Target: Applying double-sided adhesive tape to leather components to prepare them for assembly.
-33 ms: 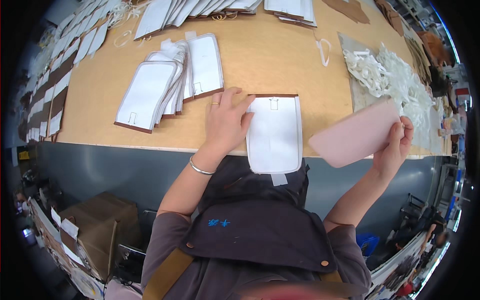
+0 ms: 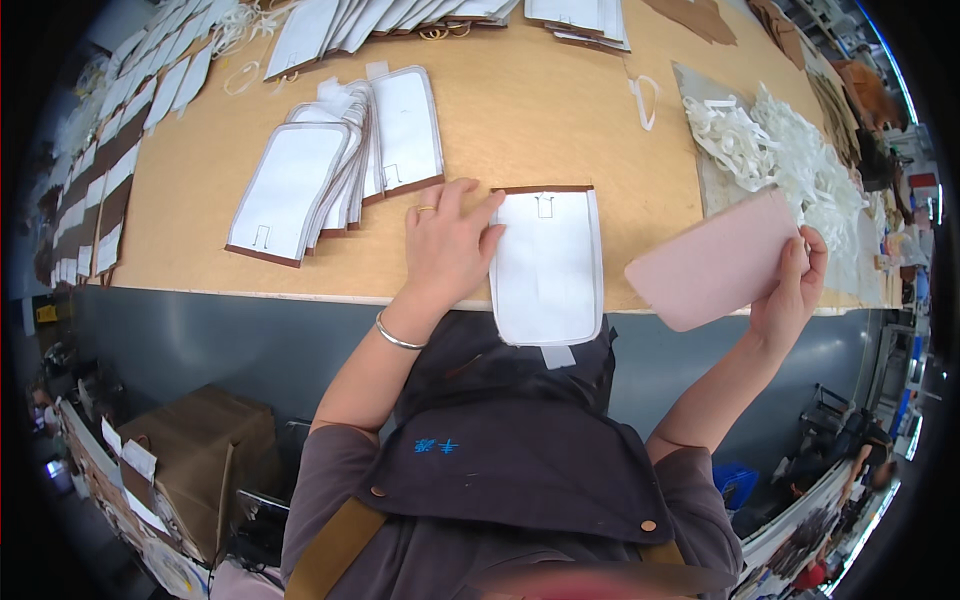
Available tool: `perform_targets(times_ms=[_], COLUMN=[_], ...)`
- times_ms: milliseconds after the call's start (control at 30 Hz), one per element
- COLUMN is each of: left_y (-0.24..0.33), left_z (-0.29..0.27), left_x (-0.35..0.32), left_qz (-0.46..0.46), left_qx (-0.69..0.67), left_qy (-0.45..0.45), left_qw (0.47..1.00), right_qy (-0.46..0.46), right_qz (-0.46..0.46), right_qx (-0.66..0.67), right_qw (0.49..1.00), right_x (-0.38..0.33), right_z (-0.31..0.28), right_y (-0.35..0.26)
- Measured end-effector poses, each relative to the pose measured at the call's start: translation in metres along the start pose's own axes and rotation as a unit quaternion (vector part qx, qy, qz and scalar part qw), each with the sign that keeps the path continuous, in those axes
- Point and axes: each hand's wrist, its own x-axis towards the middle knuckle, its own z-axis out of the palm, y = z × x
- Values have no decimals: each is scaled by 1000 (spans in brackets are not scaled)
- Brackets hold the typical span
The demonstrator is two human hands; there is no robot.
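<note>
A white panel (image 2: 546, 275) with a brown strip along its far edge lies at the table's near edge, its rounded end jutting over. A small pale tab (image 2: 558, 357) sticks out from that end. My left hand (image 2: 448, 245) rests at the panel's left side, fingers apart, its fingertips by the upper left corner. My right hand (image 2: 792, 290) pinches the right end of a flat pink panel with rounded corners (image 2: 712, 262), held tilted to the right of the white one. A fanned stack of similar white panels (image 2: 290, 190) lies beyond my left hand.
More white panels (image 2: 400, 22) lie in rows at the back. On the left are brown-and-white pieces (image 2: 98, 200). At the right sits a heap of white straps (image 2: 735, 145), with one loose loop (image 2: 645, 103) beside it. A large brown bag (image 2: 200, 455) stands below the table.
The pink panel has turned slightly in my right hand, its left end shifting a little to the right. My left hand and the white panel stay together as before.
</note>
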Motion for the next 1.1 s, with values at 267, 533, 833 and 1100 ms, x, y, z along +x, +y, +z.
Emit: perform_targets(times_ms=[267,533,833,1100], left_y=[1,3,8,-5], left_z=[4,7,-24,-4], left_x=[35,78,42,30], left_qz=[54,-4,259,254], left_qx=[-76,-142,-176,-90], left_qy=[-58,-273,140,38], left_qw=[994,951,939,962], right_qy=[-23,-2,25,37], right_qz=[73,-13,-13,-9], right_qx=[-426,-562,-504,-477], right_qw=[901,827,863,878], right_x=[30,5,-2,8], right_z=[-19,-27,-31,-20], right_y=[83,124,125,121])
